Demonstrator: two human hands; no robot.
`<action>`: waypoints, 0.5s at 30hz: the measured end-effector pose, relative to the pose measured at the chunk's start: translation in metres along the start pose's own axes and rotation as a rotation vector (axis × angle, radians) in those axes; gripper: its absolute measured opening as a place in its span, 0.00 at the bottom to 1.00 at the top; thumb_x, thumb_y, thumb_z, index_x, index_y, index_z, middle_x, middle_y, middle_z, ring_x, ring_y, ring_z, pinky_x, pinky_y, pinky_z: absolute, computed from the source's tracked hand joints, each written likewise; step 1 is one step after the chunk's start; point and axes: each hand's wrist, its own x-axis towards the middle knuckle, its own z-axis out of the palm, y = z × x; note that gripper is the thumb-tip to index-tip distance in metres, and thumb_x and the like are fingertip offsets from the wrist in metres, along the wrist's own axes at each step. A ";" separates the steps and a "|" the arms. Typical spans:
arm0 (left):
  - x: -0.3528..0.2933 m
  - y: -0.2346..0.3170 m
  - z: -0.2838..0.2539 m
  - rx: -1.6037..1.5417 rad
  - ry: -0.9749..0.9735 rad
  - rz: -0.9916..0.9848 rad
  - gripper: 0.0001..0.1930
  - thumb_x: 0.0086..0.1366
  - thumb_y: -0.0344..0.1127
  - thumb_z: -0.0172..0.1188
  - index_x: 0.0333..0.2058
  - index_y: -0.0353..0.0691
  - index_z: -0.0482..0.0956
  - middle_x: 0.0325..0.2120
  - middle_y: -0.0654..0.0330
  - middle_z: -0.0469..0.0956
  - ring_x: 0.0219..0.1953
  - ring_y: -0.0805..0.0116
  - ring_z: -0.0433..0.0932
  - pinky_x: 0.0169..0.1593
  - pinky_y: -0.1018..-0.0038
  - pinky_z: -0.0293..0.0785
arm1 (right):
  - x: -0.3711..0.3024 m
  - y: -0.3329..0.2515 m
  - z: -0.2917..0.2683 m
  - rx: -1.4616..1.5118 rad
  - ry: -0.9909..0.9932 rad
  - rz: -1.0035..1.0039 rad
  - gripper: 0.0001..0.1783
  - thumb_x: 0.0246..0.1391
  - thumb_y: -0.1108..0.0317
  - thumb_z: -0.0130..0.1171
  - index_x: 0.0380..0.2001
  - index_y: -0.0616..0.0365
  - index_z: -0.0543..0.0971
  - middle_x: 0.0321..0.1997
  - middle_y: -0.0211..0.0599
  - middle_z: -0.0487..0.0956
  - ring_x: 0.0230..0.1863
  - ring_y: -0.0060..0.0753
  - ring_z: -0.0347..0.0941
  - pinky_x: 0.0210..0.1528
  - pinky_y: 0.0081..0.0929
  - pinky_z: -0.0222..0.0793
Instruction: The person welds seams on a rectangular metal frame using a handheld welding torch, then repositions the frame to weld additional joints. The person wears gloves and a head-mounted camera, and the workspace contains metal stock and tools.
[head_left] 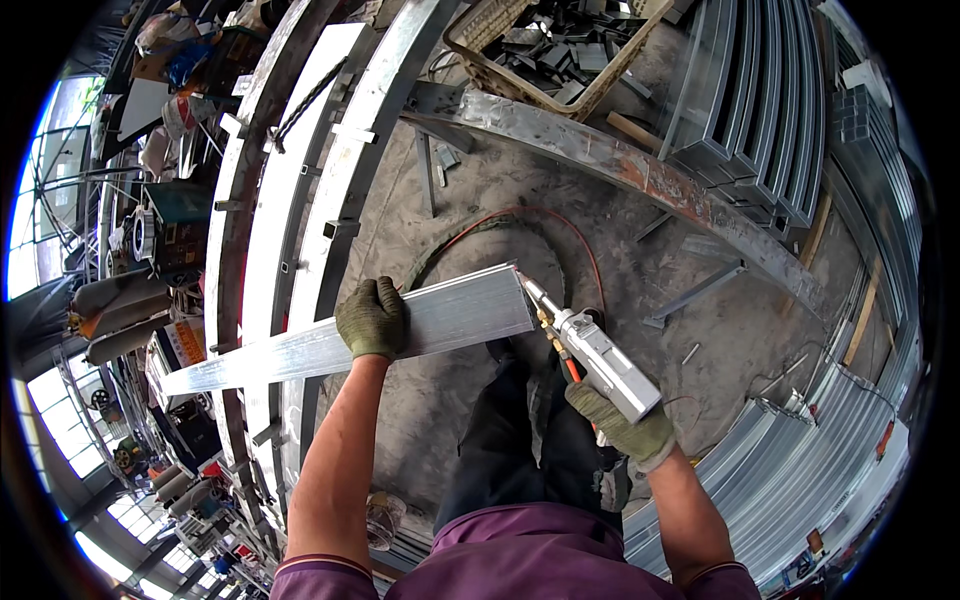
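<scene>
A long silvery rectangular metal tube (460,312) crosses in front of me, its far end resting over the steel rails on the left. My left hand (370,318), in a green work glove, is closed over the tube near its middle. In my gloved right hand (632,428) is a pale grey welding gun (605,360), gripped by its rear part. Its narrow nozzle (536,287) points at the upper corner of the tube's right end; whether it touches cannot be made out. Brass fittings and an orange hose run along the gun's underside.
Long steel rails (335,190) run along my left. A worn beam (620,165) slants across the far side, below a crate (590,100) of dark metal pieces. Bundled tubes (750,120) and stacked profiles (800,480) lie right. A red hose (590,250) curls on the floor.
</scene>
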 end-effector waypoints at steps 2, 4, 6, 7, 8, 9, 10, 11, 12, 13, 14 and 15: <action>0.000 0.000 0.000 0.004 -0.006 -0.005 0.22 0.79 0.54 0.51 0.37 0.46 0.88 0.36 0.45 0.88 0.42 0.35 0.85 0.51 0.43 0.75 | 0.001 -0.003 0.001 -0.006 0.010 0.014 0.24 0.61 0.69 0.80 0.59 0.59 0.86 0.56 0.43 0.89 0.55 0.45 0.86 0.58 0.38 0.81; 0.000 -0.001 0.001 0.004 -0.008 -0.006 0.22 0.79 0.54 0.51 0.37 0.46 0.87 0.36 0.45 0.87 0.42 0.35 0.85 0.51 0.43 0.75 | 0.002 -0.007 0.002 -0.009 0.018 0.017 0.24 0.61 0.69 0.81 0.59 0.59 0.86 0.57 0.43 0.89 0.55 0.45 0.86 0.58 0.38 0.81; 0.000 -0.001 0.001 0.006 -0.005 -0.006 0.22 0.79 0.54 0.51 0.37 0.46 0.87 0.36 0.45 0.87 0.42 0.34 0.85 0.51 0.42 0.75 | 0.003 -0.008 0.002 -0.008 0.017 0.007 0.24 0.61 0.69 0.81 0.59 0.59 0.86 0.57 0.43 0.89 0.56 0.45 0.86 0.58 0.38 0.81; 0.000 -0.001 0.001 0.008 -0.002 -0.005 0.22 0.80 0.53 0.51 0.37 0.46 0.87 0.36 0.45 0.87 0.42 0.34 0.84 0.51 0.42 0.75 | 0.003 -0.007 0.002 -0.006 0.014 -0.001 0.24 0.61 0.69 0.80 0.59 0.59 0.86 0.58 0.43 0.88 0.56 0.45 0.86 0.59 0.38 0.81; 0.001 -0.001 0.001 0.011 0.001 -0.004 0.22 0.80 0.53 0.51 0.37 0.46 0.87 0.36 0.45 0.87 0.42 0.34 0.84 0.50 0.42 0.75 | 0.003 -0.007 0.002 -0.003 0.010 -0.008 0.24 0.61 0.69 0.80 0.59 0.59 0.86 0.58 0.43 0.88 0.56 0.45 0.86 0.59 0.38 0.81; 0.000 -0.001 0.001 0.014 0.002 0.000 0.22 0.80 0.53 0.51 0.37 0.46 0.87 0.36 0.45 0.87 0.42 0.34 0.84 0.51 0.42 0.75 | 0.003 -0.006 0.002 -0.017 0.011 -0.010 0.24 0.61 0.69 0.80 0.59 0.59 0.86 0.58 0.42 0.89 0.56 0.44 0.86 0.59 0.37 0.81; 0.000 -0.001 0.001 0.016 0.004 0.005 0.22 0.80 0.53 0.51 0.38 0.46 0.87 0.36 0.45 0.87 0.42 0.34 0.84 0.51 0.42 0.74 | 0.003 -0.006 0.002 -0.032 0.013 -0.012 0.24 0.61 0.70 0.81 0.59 0.59 0.86 0.57 0.42 0.89 0.56 0.43 0.86 0.59 0.37 0.81; 0.000 -0.001 0.001 0.018 0.005 0.009 0.22 0.80 0.53 0.51 0.38 0.45 0.87 0.36 0.45 0.87 0.42 0.34 0.84 0.51 0.42 0.74 | 0.003 -0.004 0.003 -0.037 0.013 -0.021 0.24 0.61 0.70 0.81 0.59 0.59 0.86 0.57 0.42 0.89 0.56 0.42 0.87 0.59 0.37 0.82; 0.000 0.000 0.000 0.015 0.004 0.009 0.22 0.80 0.53 0.51 0.38 0.45 0.87 0.36 0.45 0.87 0.42 0.34 0.84 0.51 0.42 0.74 | 0.003 -0.002 0.003 -0.042 0.012 -0.029 0.24 0.61 0.70 0.81 0.59 0.59 0.86 0.57 0.41 0.89 0.55 0.41 0.87 0.58 0.36 0.82; 0.000 0.000 0.000 0.014 0.004 0.008 0.22 0.80 0.53 0.51 0.38 0.45 0.87 0.36 0.45 0.87 0.42 0.34 0.84 0.51 0.42 0.74 | 0.003 0.001 0.004 -0.037 0.008 -0.045 0.24 0.61 0.70 0.81 0.59 0.59 0.86 0.56 0.41 0.89 0.55 0.40 0.87 0.58 0.36 0.82; 0.000 0.000 0.001 0.012 0.003 0.007 0.22 0.80 0.53 0.51 0.37 0.45 0.87 0.36 0.45 0.87 0.42 0.34 0.84 0.51 0.42 0.74 | 0.003 0.002 0.004 -0.031 0.004 -0.061 0.24 0.61 0.70 0.81 0.59 0.59 0.86 0.56 0.40 0.90 0.54 0.39 0.88 0.57 0.35 0.83; 0.000 0.000 0.000 0.009 0.004 0.005 0.22 0.80 0.53 0.51 0.37 0.45 0.87 0.36 0.45 0.87 0.42 0.34 0.84 0.51 0.42 0.74 | 0.004 0.001 0.005 -0.027 0.009 -0.076 0.24 0.61 0.70 0.81 0.59 0.59 0.86 0.55 0.40 0.90 0.54 0.38 0.88 0.57 0.34 0.83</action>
